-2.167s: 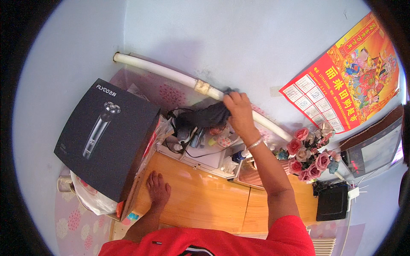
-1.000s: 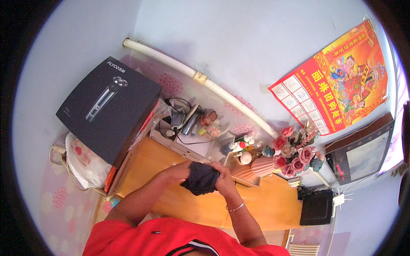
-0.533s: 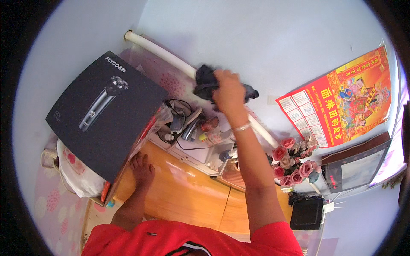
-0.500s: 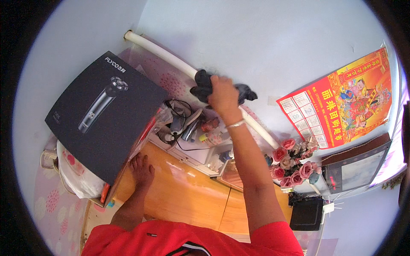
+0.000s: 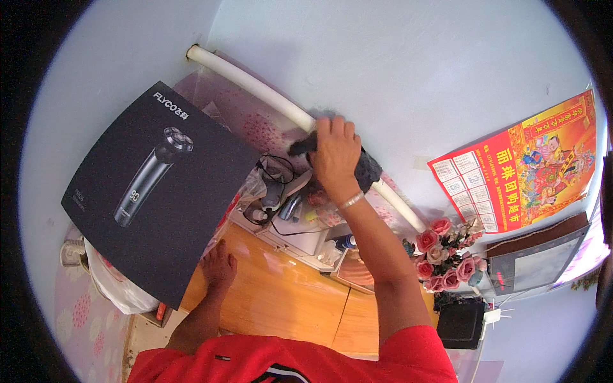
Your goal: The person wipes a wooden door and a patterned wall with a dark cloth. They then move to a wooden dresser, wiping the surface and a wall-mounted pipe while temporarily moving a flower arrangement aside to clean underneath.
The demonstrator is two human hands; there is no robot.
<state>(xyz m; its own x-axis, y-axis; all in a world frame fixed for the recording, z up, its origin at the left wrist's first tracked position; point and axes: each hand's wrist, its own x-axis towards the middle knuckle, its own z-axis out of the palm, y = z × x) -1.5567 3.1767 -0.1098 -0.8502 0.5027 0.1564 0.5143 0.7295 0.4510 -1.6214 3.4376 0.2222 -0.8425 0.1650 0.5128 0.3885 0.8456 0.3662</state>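
Note:
Up against the wall, my right hand (image 5: pixel 336 153) grips a dark, bunched cloth (image 5: pixel 366 169) wrapped over a slanting white pipe (image 5: pixel 255 86). The fingers curl over the cloth from above, and part of it hangs out on both sides of the hand. Lower left, my left hand (image 5: pixel 219 267) lies on the wooden tabletop (image 5: pixel 281 287) with its fingers extended. Its fingertips reach the edge of a large black box (image 5: pixel 96 185) with a picture of an electric shaver, which partly hides them.
Cables, dark glasses (image 5: pixel 257 216) and small bottles crowd a white shelf unit (image 5: pixel 300 241) below the pipe. Pink artificial roses (image 5: pixel 450 278) stand at the pipe's lower right. A red calendar (image 5: pixel 511 172) hangs on the wall above a framed picture (image 5: pixel 536 258). A black router (image 5: pixel 461 322) sits lower right.
My right hand and the cloth have slid a little down along the pipe to the right, baring more pipe at upper left. The view has shifted slightly. My left hand stays by the box.

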